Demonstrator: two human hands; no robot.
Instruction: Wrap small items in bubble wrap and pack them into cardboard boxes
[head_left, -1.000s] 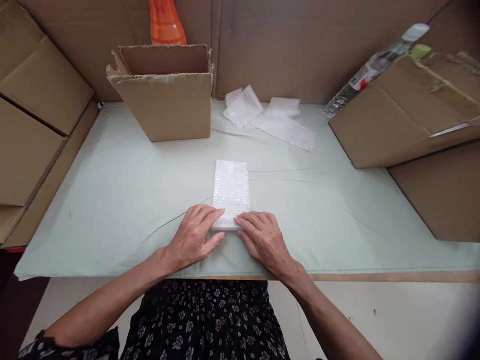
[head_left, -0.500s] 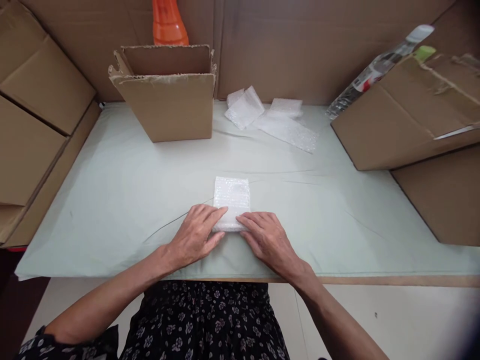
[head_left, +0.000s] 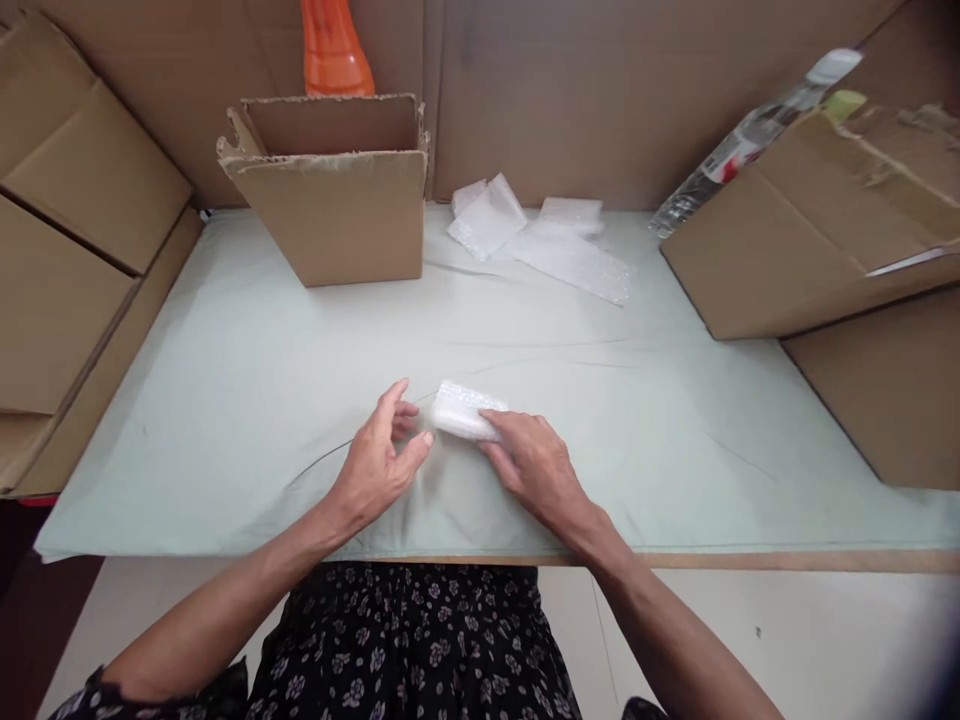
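A small folded piece of bubble wrap (head_left: 463,408) is near the front middle of the cloth-covered table (head_left: 225,400). My right hand (head_left: 536,462) grips its right end between thumb and fingers. Left of it, my left hand (head_left: 382,450) is apart from the wrap, thumb and fingers spread with nothing between them. Whether anything lies inside the folded wrap I cannot tell.
Several bubble wrap pieces (head_left: 555,245) lie at the back middle. An open cardboard box (head_left: 360,215) stands back left, an orange object (head_left: 337,60) behind it. More boxes (head_left: 810,230) are at right, with a plastic bottle (head_left: 742,140) leaning there; others (head_left: 67,290) line the left.
The flat square of bubble wrap has become a narrower, folded bundle, slightly tilted. My left hand has let go and moved left, its fingers opening. My right hand keeps hold.
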